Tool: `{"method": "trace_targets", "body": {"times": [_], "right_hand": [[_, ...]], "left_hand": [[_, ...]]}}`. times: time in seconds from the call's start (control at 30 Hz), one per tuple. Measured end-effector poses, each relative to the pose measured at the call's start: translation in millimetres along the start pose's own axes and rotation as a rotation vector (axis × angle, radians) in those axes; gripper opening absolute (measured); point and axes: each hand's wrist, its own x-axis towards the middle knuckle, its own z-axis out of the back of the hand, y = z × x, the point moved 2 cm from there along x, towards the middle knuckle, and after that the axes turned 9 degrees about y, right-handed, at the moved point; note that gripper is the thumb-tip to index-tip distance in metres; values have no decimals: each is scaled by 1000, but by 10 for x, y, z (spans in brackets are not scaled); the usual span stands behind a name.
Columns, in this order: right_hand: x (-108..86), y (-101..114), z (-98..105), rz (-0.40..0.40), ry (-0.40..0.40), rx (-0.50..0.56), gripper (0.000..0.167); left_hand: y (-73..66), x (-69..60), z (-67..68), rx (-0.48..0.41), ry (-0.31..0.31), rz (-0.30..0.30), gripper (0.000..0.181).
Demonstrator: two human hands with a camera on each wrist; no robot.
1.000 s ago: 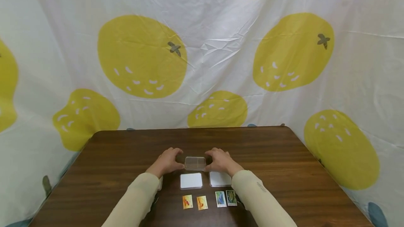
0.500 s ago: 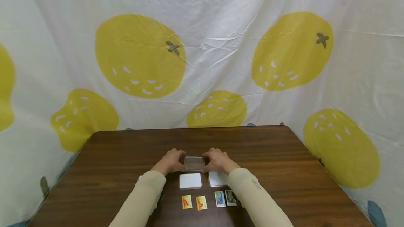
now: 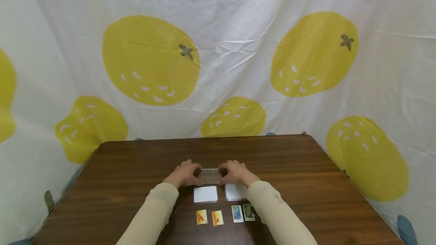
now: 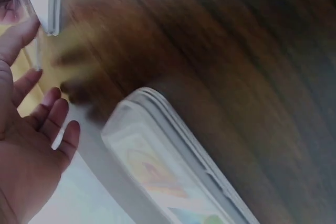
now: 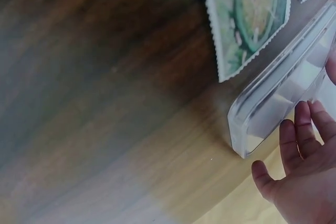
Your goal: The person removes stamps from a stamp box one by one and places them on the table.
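A clear plastic case (image 3: 210, 176) with a line across its middle lies between my two hands. My left hand (image 3: 184, 174) holds it by the left edge, thumb on the near side and fingers on the far side. On the opposite edge my right hand (image 3: 235, 173) grips it in the same manner. Seen in the left wrist view, the left hand (image 4: 31, 150) has its other fingers loosely spread. In the right wrist view the right hand (image 5: 310, 182) is beside a white-filled case (image 5: 286, 85), and the clear case is mostly cut off.
Two flat cases with white inserts lie nearer, a middle one (image 3: 205, 194) and one (image 3: 235, 192) partly under the right wrist. Two orange stamps (image 3: 201, 217) and two blue-green stamps (image 3: 237, 214) lie closer still. Another case with stamps (image 4: 157, 166) is by the left forearm.
Both hands have moved inward, from just beside the clear case to its left and right edges. The left forearm has shifted right and covers the leftmost case. The stamps stay put.
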Motion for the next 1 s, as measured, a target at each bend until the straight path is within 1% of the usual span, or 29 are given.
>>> {"method": "trace_targets", "body": {"times": [0.23, 0.47, 0.6, 0.77, 1.0], "right_hand": [[2, 38, 9, 35, 2, 79, 53], [5, 87, 18, 56, 14, 81, 53], [-25, 131, 26, 63, 28, 113, 53], [-87, 187, 13, 76, 48, 167, 53], [-120, 225, -10, 96, 62, 161, 55]], "left_hand": [[58, -63, 38, -23, -47, -59, 54], [101, -149, 77, -17, -61, -118, 53], [109, -194, 99, -16, -76, -141, 53], [116, -239, 95, -16, -75, -149, 53], [120, -328, 81, -31, -60, -140, 53]]}}
